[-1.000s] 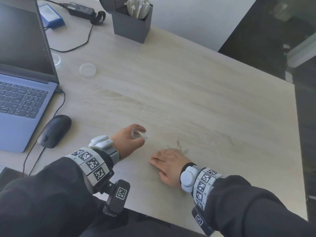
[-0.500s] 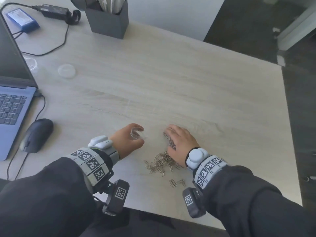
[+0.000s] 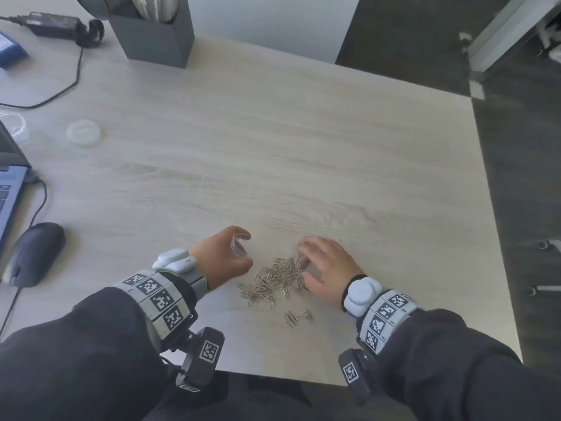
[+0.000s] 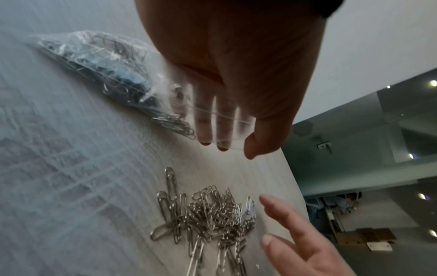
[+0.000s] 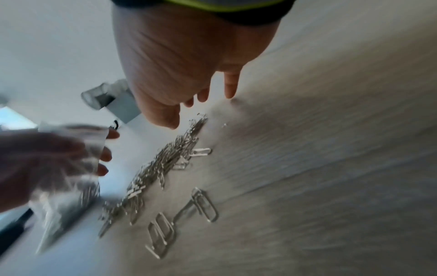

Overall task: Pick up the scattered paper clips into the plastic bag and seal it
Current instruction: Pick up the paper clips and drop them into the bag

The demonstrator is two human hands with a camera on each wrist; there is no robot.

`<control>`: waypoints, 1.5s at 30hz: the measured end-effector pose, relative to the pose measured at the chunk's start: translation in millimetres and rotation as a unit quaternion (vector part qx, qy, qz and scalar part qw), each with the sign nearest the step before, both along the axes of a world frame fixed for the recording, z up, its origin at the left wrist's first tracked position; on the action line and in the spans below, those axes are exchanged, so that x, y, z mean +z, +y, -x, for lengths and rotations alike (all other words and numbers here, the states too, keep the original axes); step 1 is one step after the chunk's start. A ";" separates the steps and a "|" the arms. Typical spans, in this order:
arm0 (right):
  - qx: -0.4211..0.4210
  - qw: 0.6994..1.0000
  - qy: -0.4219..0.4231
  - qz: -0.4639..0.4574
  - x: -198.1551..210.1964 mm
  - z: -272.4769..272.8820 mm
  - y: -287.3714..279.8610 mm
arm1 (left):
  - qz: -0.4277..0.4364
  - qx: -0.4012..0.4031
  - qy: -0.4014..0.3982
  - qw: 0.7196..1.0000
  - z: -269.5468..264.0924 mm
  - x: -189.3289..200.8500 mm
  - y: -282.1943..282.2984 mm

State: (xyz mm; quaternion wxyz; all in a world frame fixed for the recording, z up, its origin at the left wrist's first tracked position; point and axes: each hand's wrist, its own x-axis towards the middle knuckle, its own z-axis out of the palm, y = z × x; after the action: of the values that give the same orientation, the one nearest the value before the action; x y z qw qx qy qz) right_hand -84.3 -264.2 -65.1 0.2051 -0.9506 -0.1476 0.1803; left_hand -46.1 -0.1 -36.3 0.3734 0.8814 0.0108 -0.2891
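Silver paper clips (image 3: 274,279) (image 4: 205,214) (image 5: 165,164) lie in a loose pile on the pale wooden desk (image 3: 303,147); a few stray clips (image 3: 297,317) (image 5: 205,203) sit nearer its front edge. My left hand (image 3: 224,256) (image 4: 236,93) grips the mouth of a clear plastic bag (image 3: 238,246) (image 4: 113,74) (image 5: 68,168) just left of the pile; the bag holds several clips. My right hand (image 3: 324,265) (image 5: 189,84) lies flat, fingers straight, at the pile's right side, fingertips (image 5: 230,93) touching the desk.
A black mouse (image 3: 33,253) and a laptop (image 3: 9,192) stand at the left. At the back are a dark pen holder (image 3: 154,34), a power adapter (image 3: 51,24) with its cable, and clear lids (image 3: 83,132). The desk's right edge (image 3: 491,238) drops to dark floor.
My right hand slid right and away from me off the clips, uncovering the pile, and now sits at its right side. The left hand kept the bag in place. My head turned right.
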 end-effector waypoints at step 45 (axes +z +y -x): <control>-0.206 0.951 0.124 -0.195 61.3 -27.9 78.3 | -0.089 -0.106 -0.019 0.990 6.3 -2.7 -2.9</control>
State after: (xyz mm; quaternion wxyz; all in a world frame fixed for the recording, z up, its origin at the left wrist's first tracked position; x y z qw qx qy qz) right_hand -56.4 -185.9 -3.8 0.4356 -0.8720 0.0454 0.2187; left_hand -52.4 -3.0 -39.0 0.2604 0.9127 -0.0639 -0.3084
